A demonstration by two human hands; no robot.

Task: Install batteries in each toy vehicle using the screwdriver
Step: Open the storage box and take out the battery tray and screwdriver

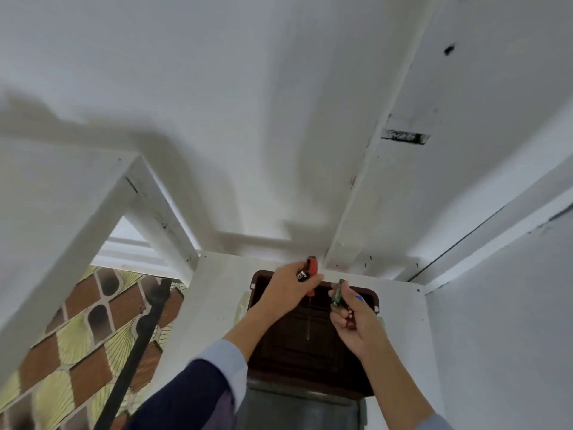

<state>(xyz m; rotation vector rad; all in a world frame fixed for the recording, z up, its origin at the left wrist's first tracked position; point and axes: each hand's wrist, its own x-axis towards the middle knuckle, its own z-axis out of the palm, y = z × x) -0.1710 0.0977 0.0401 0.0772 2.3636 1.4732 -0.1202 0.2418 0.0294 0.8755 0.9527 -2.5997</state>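
- I see the left hand (290,285) clamped round the screwdriver (311,274): orange handle up, thin shaft pointing down.
- The right hand (353,318) pinches a blurred green battery (337,294).

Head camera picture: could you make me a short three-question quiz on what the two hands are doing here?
1. True or false: the left hand grips a red-handled screwdriver.
2. Which way does the screwdriver's tip point? A up, B down
3. Fill in: the right hand holds a small ____ battery over the dark brown tray.

Key: 1 true; 2 B; 3 green
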